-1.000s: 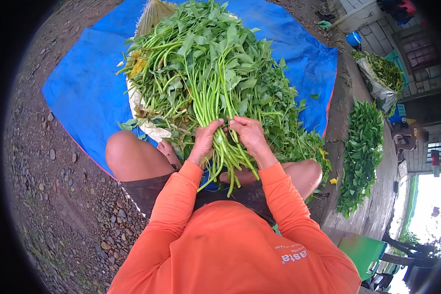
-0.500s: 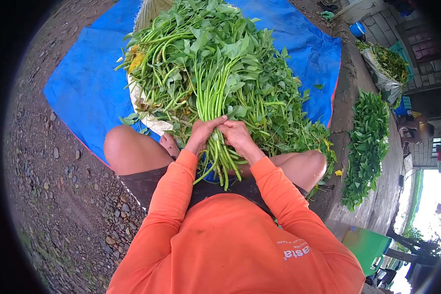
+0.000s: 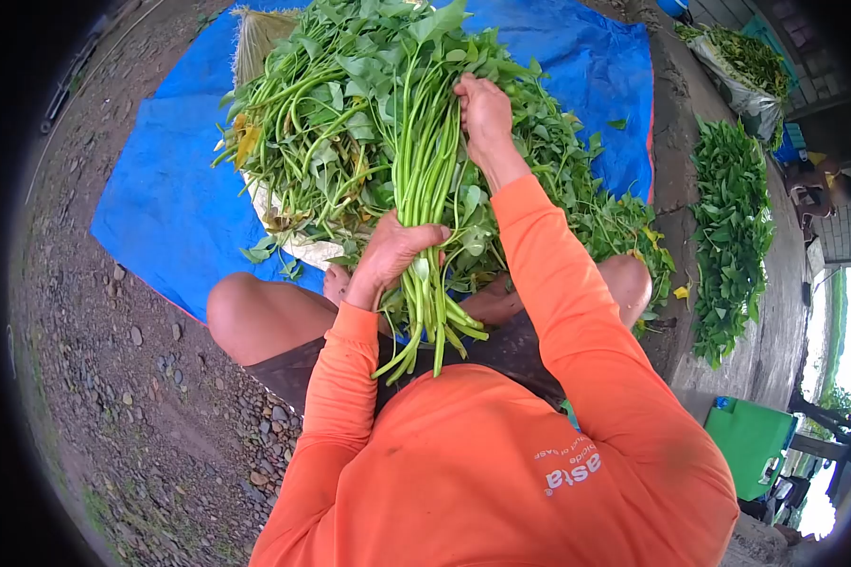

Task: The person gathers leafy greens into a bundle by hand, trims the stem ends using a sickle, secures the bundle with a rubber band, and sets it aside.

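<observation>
My left hand [image 3: 397, 249] is wrapped round a bunch of long green stems [image 3: 424, 189], whose cut ends hang below it over my lap. Farther up, my right hand [image 3: 485, 111] is at the right side of the bunch near its leaves, fingers closed; what they pinch is too small to make out. Behind and around the bunch lies a large heap of leafy greens [image 3: 321, 123], with some yellow leaves at its left, on a pale sack [image 3: 314, 250] over a blue tarp [image 3: 151, 203].
Bare legs are crossed at the heap's near edge. To the right lie a row of leafy bundles [image 3: 731, 236], a filled sack [image 3: 739, 80] and a green container [image 3: 750, 446]. A person [image 3: 821, 189] is at the far right. Gravel [image 3: 170, 378] covers the left.
My right hand has left my left hand's side and moved up along the bunch to the leaves. My left hand still grips the stems. The view has shifted a little.
</observation>
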`<state>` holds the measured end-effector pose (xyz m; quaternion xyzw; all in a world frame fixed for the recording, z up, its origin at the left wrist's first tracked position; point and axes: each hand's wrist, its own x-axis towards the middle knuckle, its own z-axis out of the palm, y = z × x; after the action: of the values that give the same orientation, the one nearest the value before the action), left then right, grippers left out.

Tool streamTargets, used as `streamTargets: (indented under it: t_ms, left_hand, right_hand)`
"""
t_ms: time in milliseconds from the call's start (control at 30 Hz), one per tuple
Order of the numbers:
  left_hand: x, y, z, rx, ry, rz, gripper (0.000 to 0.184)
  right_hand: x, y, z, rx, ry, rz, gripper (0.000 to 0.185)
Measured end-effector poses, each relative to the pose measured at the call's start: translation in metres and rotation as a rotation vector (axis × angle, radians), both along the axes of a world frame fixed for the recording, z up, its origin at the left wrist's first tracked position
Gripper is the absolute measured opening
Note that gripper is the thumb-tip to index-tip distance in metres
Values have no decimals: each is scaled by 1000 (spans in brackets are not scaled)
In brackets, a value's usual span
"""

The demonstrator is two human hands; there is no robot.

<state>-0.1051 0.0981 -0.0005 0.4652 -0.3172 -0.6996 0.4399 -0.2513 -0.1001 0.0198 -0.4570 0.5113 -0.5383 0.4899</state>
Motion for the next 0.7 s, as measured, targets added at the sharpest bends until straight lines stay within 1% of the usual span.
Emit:
streamTargets:
  t_ms: [33,67,100,167,233,300,400,467,500,533,567,633,700]
  left_hand:
    - [0,1,-2,19,44,-55,25]
    - [-1,5,-4,59,90,-24,25]
    - [-1,7,-5,92,133,11,25]
    - [2,8,-9,146,215,88,24]
    - [12,5,-18,121,245,110,26]
    - [16,7,-16,103,243,146,28]
    - [15,1,-14,83,291,152,35]
    - [12,-1,-13,89,279,140,37]
    - [10,-1,-13,89,262,140,36]
    - [7,-1,-13,91,244,138,36]
    - [3,-1,-14,93,229,134,35]
    - [-1,-3,-15,72,192,72,33]
    - [-3,-1,-16,49,148,38,32]
  right_hand:
    - [5,-6,-7,145,-155,26,28]
    - [6,-7,-16,290,-180,112,25]
    - [9,-7,-16,377,-245,225,25]
    - [-7,-9,-9,397,-324,319,23]
    - [-33,4,32,193,-312,271,25]
    - [-64,26,69,45,-186,136,24]
    - [-86,84,100,-82,21,134,20]
    - [-81,123,95,24,101,307,13]
    - [-72,134,73,8,203,349,13]
    - [-61,139,45,-60,257,319,15]
    - [-52,144,45,1,385,301,16]
    - [-41,140,29,59,366,277,17]
    - [-41,134,-1,87,191,259,17]
